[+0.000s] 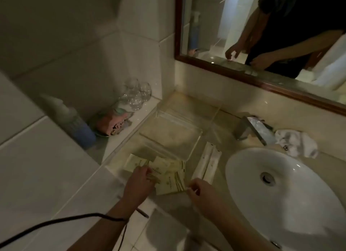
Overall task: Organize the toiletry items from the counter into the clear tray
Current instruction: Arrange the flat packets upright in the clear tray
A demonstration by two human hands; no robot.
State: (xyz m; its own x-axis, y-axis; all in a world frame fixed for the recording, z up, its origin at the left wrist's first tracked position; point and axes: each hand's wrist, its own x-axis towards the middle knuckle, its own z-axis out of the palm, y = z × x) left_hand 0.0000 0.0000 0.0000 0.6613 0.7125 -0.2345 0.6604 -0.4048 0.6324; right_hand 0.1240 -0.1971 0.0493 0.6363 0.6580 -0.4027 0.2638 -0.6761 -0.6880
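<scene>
A clear tray [194,136] with nothing visible in it sits on the beige counter, left of the tap. In front of it lie several cream toiletry packets [168,172] in an overlapping pile. Two long white sachets [207,161] lie side by side to the right of the pile. My left hand [139,183] presses down on the left part of the packets, fingers bent over them. My right hand [201,192] pinches the lower right corner of the nearest packet [173,185].
A white basin [292,194] fills the right side, with a metal tap [250,129] and a crumpled white cloth [297,144] behind it. On the left ledge stand a blue spray bottle [74,123], rolled towels [112,123] and glasses [136,93]. A mirror [262,35] hangs above.
</scene>
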